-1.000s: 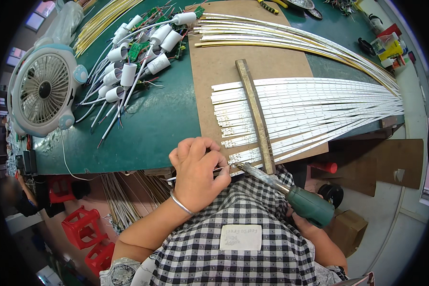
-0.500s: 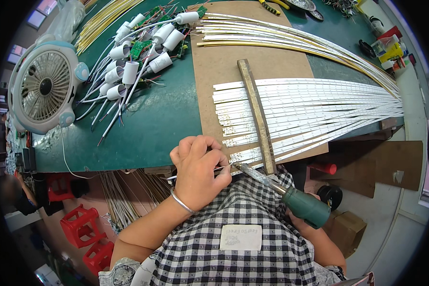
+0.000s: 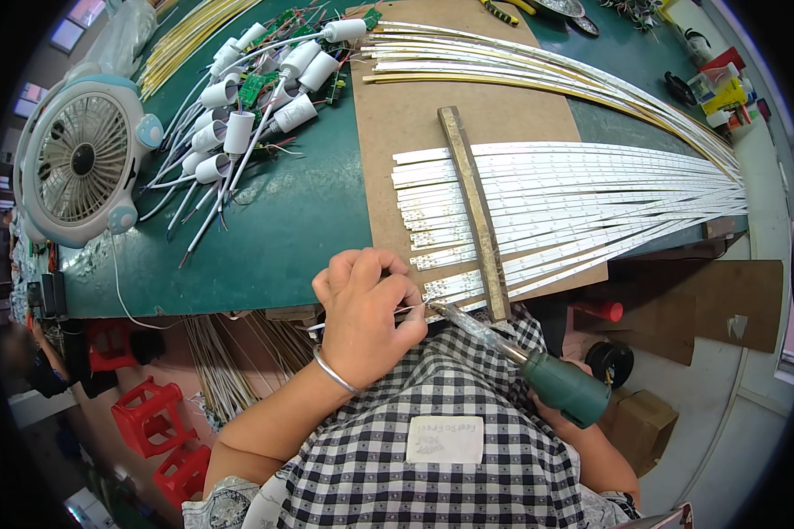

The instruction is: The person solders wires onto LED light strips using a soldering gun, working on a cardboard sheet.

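— From the head camera, in the left hand [image 3: 370, 300]?
— Pinched at the fingertips: a thin wire [image 3: 404, 310], close by the tip of a soldering iron [image 3: 558, 383].
— And in the right hand [image 3: 551, 415]?
— Partly hidden, but wrapped around the iron's green handle.
— Finished so far?
— Too small to tell at the tip; apparently wireless at the near ends, white strips [image 3: 582, 198] under a bar [image 3: 475, 216], ahead and right of the left hand.

L forearm [image 3: 278, 419] slants up from lower L twd centre, L hand [image 3: 366, 300] back-up w/ fingers [image 3: 344, 267] bent & bunched, thumb [image 3: 409, 331] opp. index in a close pinch. R forearm [image 3: 610, 463] angles up & inward from lower R; R hand [image 3: 553, 414] sits lower than L, mostly hidden, vis parts curled in a grip
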`<state>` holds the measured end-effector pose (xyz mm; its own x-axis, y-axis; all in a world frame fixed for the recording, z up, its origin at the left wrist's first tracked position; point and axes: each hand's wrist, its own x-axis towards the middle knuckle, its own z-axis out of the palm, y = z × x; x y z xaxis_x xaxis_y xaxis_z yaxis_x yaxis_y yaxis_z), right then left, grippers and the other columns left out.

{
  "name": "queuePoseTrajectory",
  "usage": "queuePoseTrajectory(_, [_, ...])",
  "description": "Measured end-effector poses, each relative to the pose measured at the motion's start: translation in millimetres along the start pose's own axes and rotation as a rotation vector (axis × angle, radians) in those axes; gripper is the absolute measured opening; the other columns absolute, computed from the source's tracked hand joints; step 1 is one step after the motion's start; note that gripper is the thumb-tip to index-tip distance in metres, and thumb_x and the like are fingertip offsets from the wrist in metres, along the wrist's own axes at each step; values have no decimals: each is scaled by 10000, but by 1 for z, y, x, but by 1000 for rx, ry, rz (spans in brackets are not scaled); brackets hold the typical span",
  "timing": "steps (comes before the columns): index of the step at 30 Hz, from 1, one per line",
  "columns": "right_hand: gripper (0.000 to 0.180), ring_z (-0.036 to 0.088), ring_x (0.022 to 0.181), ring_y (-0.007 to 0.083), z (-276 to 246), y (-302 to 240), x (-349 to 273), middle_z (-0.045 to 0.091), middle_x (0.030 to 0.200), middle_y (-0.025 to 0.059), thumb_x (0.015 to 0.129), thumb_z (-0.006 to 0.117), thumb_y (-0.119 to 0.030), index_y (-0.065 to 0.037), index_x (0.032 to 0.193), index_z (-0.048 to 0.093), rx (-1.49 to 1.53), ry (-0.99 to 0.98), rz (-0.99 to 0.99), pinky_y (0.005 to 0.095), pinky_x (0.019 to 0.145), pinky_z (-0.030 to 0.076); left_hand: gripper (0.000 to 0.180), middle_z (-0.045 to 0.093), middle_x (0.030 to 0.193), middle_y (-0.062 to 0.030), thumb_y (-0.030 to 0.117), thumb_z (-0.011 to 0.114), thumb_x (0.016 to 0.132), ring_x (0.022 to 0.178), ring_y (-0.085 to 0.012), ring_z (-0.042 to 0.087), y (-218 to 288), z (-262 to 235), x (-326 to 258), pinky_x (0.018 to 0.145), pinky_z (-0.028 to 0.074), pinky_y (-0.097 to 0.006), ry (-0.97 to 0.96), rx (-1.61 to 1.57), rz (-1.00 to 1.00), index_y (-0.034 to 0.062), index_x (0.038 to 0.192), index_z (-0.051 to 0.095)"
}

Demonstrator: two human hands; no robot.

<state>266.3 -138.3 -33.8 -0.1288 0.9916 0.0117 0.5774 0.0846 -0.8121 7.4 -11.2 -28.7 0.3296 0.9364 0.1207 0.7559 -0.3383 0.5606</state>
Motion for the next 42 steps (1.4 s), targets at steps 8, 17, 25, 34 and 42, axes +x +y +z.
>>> queuePoseTrajectory(8, [251,663,807,254,-12,8,-11,672,891,95,715,711,-154,-48,940,671,-111,-31,-2,314,720,520,105,526,985,15,114,685,626,1023,-248,425,0,-1,1,843,260,-410,6,-1,1,142,684,603])
queuePoseTrajectory(17, [345,654,875,241,-14,8,-20,663,963,97,749,693,-207,-34,1040,631,-86,-83,85,327,795,508,147,523,976,1,81,687,582,1011,-250,440,0,0,-1,856,266,-400,24,11,-3,145,676,594])
queuePoseTrajectory(25, [311,639,898,264,-9,14,-22,655,997,100,749,693,-200,-52,1017,639,-71,-46,95,346,806,507,149,525,981,-5,88,690,587,1012,-251,441,1,0,-1,860,268,-396,30,16,10,143,679,585])
queuePoseTrajectory(34, [97,611,653,182,-2,10,-12,649,662,-12,702,655,-70,-104,792,666,-271,70,-92,332,692,457,147,527,984,-5,99,695,603,1011,-250,440,1,0,-2,863,263,-397,31,29,17,137,684,579])
queuePoseTrajectory(42, [316,643,885,274,-11,19,-19,656,983,112,728,715,-179,-39,1001,637,-297,-62,-134,354,803,510,139,562,947,7,131,732,667,987,-242,460,0,-7,-6,853,259,-395,108,38,112,141,767,637])
